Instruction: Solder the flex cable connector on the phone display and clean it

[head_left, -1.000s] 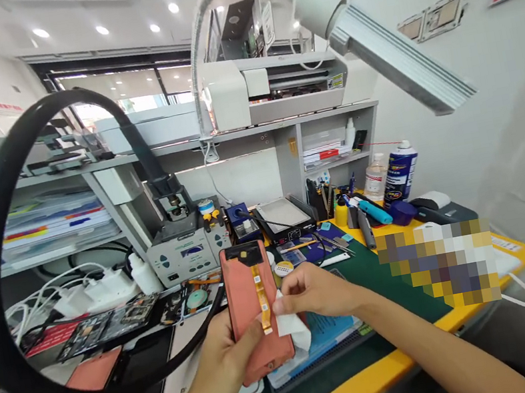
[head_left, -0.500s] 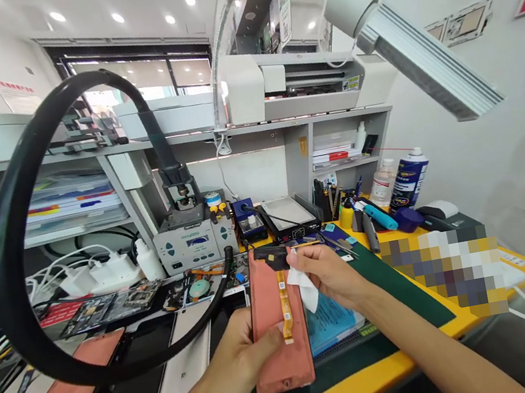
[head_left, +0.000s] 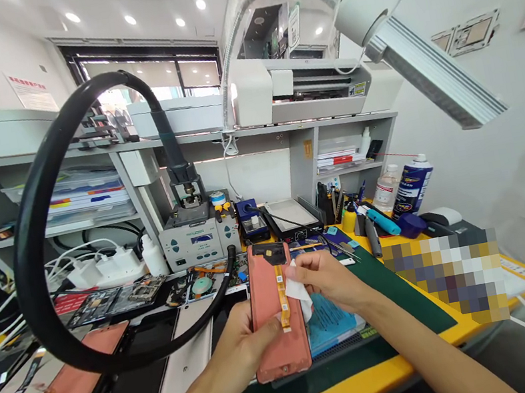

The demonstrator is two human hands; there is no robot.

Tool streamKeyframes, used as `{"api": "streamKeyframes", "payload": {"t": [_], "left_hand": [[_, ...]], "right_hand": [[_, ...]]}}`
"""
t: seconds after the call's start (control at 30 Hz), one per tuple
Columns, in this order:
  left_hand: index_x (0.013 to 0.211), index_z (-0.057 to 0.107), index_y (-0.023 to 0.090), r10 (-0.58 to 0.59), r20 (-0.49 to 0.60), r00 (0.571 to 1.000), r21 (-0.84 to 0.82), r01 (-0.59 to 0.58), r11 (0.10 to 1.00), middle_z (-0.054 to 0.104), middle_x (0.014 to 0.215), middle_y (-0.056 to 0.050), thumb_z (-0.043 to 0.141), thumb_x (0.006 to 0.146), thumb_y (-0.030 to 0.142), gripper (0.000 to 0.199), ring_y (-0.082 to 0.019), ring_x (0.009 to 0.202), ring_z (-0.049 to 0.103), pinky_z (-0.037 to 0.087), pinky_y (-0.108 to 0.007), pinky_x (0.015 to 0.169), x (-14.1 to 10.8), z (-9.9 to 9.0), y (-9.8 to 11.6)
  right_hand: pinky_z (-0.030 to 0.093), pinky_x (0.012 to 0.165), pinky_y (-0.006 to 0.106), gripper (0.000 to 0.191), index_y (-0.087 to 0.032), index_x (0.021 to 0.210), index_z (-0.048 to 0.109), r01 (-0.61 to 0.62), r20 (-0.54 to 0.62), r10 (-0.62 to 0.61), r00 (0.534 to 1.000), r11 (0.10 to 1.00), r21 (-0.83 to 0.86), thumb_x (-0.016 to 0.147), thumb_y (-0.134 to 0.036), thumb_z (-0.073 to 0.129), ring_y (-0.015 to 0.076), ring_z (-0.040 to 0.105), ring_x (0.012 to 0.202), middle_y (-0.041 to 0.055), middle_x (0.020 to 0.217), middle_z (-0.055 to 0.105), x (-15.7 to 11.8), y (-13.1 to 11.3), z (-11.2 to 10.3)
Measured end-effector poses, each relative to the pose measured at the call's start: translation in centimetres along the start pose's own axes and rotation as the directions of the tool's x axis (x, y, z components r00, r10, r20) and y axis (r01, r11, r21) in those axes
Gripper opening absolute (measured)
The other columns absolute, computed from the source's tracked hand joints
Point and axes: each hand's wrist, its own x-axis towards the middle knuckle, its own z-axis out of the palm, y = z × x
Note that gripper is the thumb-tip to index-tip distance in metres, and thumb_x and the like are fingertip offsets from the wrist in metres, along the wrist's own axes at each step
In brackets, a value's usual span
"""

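Observation:
A phone screen panel (head_left: 275,350) with a salmon-coloured back is held upright over the bench in my left hand (head_left: 243,345). My left thumb lies across its face, at the lower end of a gold flex cable (head_left: 282,294). A black patch covers the panel's top. My right hand (head_left: 325,280) pinches a white wipe (head_left: 300,295) against the panel's right edge, beside the upper part of the cable. Behind the panel lies a blue packet (head_left: 333,323) on the green mat (head_left: 402,297).
Phones and panels, including a white one (head_left: 183,366), lie to the left under a looping black hose (head_left: 33,264). A hot-air station (head_left: 199,241) stands behind. Bottles and a spray can (head_left: 410,187) stand back right. A lamp (head_left: 438,70) hangs above.
My right hand with the wipe has moved slightly down from the black patch to the panel's right edge beside the cable. The camera view has shifted a little.

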Motion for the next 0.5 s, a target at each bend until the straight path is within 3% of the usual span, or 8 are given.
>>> {"api": "streamKeyframes", "payload": {"t": [0.1, 0.27, 0.5], "left_hand": [[0.096, 0.073, 0.012, -0.006, -0.015, 1.0, 0.057, 0.007, 0.998, 0.064, 0.079, -0.004, 0.065, 0.085, 0.044, 0.035, -0.016, 0.069, 0.052, 0.04, -0.025, 0.064, 0.1, 0.0, -0.3], [0.087, 0.07, 0.011, 0.005, -0.035, 0.999, 0.115, -0.001, 0.993, 0.06, 0.077, -0.003, 0.062, 0.086, 0.044, 0.034, -0.015, 0.067, 0.047, 0.037, -0.024, 0.063, 0.1, -0.2, -1.4], [0.087, 0.069, 0.012, -0.036, -0.027, 0.999, 0.075, 0.038, 0.996, 0.061, 0.076, -0.002, 0.063, 0.085, 0.039, 0.028, -0.014, 0.065, 0.048, 0.036, -0.023, 0.059, 0.1, -0.3, -1.8]], "right_hand": [[0.045, 0.045, 0.024, 0.042, -0.015, 0.067, 0.06, 0.036, -0.043, -0.036, 0.998, 0.999, -0.005, 0.078, -0.054, 0.071, 0.0107, 0.052, 0.045, -0.0017, 0.057, 0.058, 0.0, -0.1, 0.1], [0.045, 0.043, 0.026, 0.044, -0.016, 0.064, 0.059, 0.067, -0.06, -0.07, 0.996, 0.997, -0.046, 0.078, -0.056, 0.07, 0.0128, 0.054, 0.044, -0.0004, 0.054, 0.059, 0.1, -0.1, 0.0], [0.045, 0.044, 0.025, 0.04, -0.016, 0.061, 0.058, 0.094, -0.038, -0.1, 0.994, 0.989, -0.116, 0.081, -0.05, 0.067, 0.0138, 0.057, 0.044, -0.0004, 0.052, 0.06, 0.0, -0.1, -0.2]]}}
